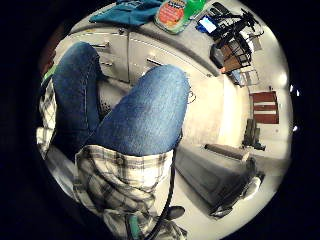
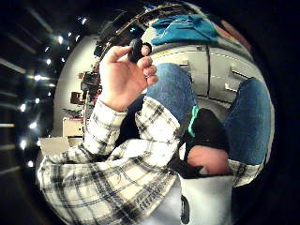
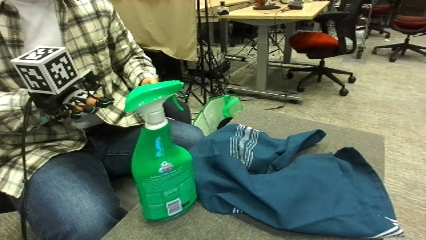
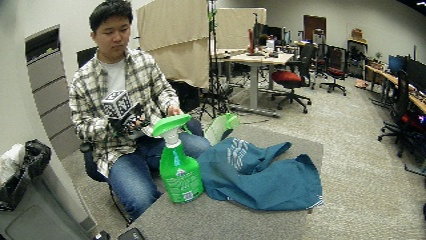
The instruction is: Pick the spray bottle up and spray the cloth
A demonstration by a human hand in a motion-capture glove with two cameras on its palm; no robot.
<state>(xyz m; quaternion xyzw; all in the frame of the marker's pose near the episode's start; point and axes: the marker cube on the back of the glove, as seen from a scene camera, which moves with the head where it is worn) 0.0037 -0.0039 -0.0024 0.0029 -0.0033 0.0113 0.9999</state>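
No wording can be read anywhere. The green spray bottle (image 3: 162, 177) carries a back label of fine print with a barcode at about 5 o'clock on it; none of it is legible. Its front label in the little-finger palm view is equally unreadable.

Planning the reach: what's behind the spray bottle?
A second green bottle leans behind the spray bottle, its lower part hidden by the teal cloth. The gloved right hand is off the table.

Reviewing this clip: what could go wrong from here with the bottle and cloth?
1. The tall green plastic spray bottle stands near the table edge; a clumsy reach by the gloved right hand might topple it.
2. Its nozzle points away from the crumpled teal cloth, so spray might miss.
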